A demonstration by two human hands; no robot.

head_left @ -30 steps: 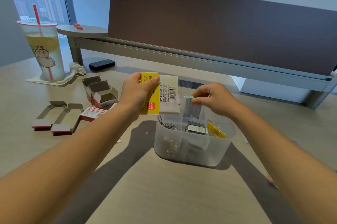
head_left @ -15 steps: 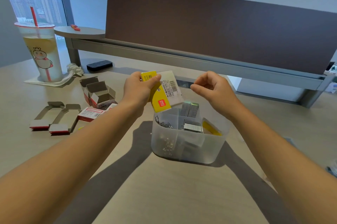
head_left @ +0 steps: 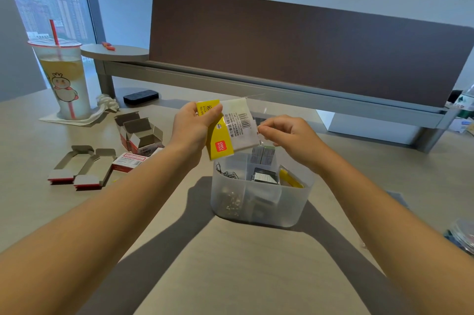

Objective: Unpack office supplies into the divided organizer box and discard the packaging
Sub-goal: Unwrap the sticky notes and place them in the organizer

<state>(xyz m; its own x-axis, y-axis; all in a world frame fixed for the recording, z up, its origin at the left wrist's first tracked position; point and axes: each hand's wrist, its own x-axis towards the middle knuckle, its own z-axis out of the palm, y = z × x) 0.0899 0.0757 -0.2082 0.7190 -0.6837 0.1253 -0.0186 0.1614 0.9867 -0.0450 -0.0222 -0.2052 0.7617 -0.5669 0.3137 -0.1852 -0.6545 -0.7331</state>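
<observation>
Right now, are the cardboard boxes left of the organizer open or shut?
Open: the cardboard boxes have their flaps up, and two flattened ones lie unfolded.

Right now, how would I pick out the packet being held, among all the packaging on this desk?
Start at the translucent organizer box in the middle of the desk and look just above its far left corner. The left hand holds the packet there, while the right hand pinches its clear edge. Unlike the opened red-and-white cardboard boxes lying to the left, it is a yellow-and-white plastic packet, off the desk.

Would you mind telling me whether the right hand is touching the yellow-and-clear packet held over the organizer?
Touching. In the head view the right hand pinches the clear edge of the packet, while the left hand grips its yellow end.
</observation>
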